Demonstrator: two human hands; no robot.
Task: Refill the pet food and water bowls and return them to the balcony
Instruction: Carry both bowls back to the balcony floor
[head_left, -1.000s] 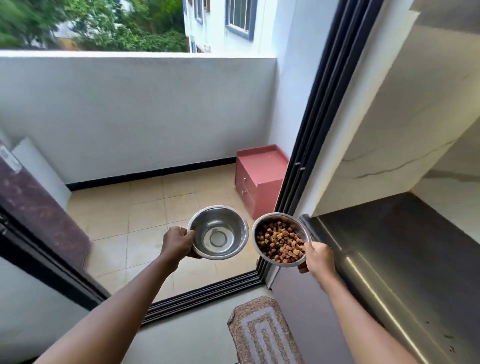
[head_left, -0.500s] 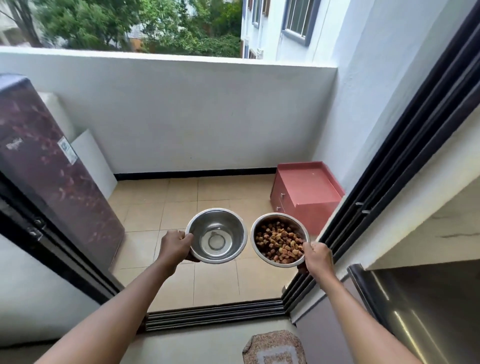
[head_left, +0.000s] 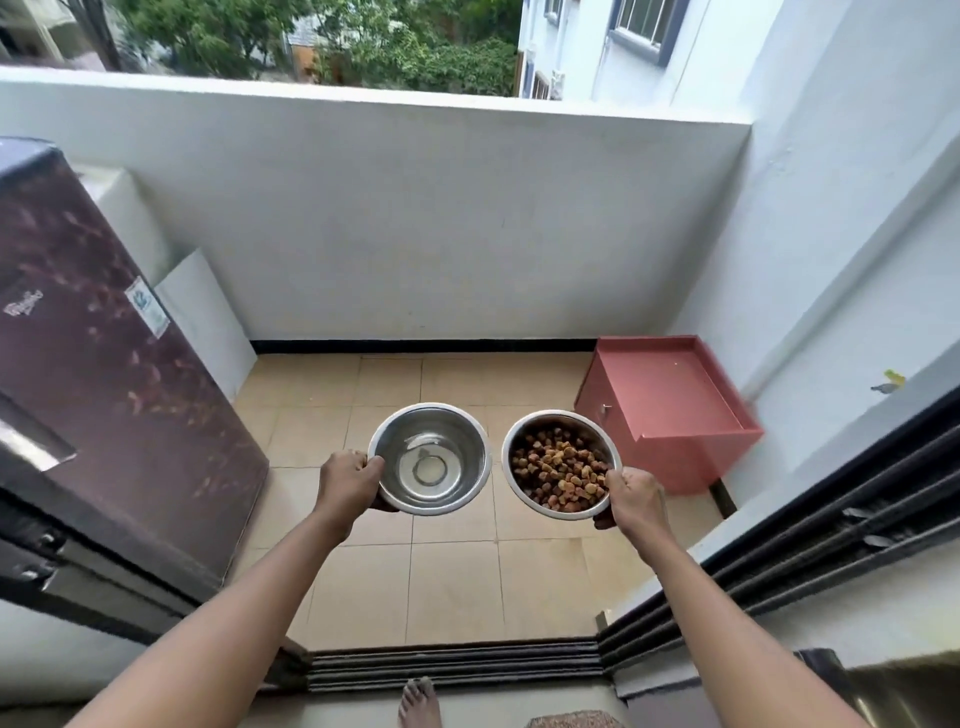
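My left hand (head_left: 349, 480) grips the near-left rim of a steel water bowl (head_left: 431, 460) that holds clear water. My right hand (head_left: 635, 493) grips the near-right rim of a second steel bowl (head_left: 562, 463) filled with brown kibble. Both bowls are held level, side by side and slightly apart, in the air above the tan tiled balcony floor (head_left: 447, 582). I stand at the doorway, with a bare foot (head_left: 420, 702) just inside the sliding-door track (head_left: 457, 667).
A dark maroon fridge (head_left: 104, 395) stands at the left of the balcony with a white board (head_left: 208, 317) leaning behind it. A pink cabinet (head_left: 670, 410) sits in the right corner. The white parapet wall (head_left: 415, 223) closes the far side. Black door frames (head_left: 810, 530) run along the right.
I have moved forward to the doorway and the view has swung left onto the balcony. The bowls stay in my hands, carried further out over the tiles.
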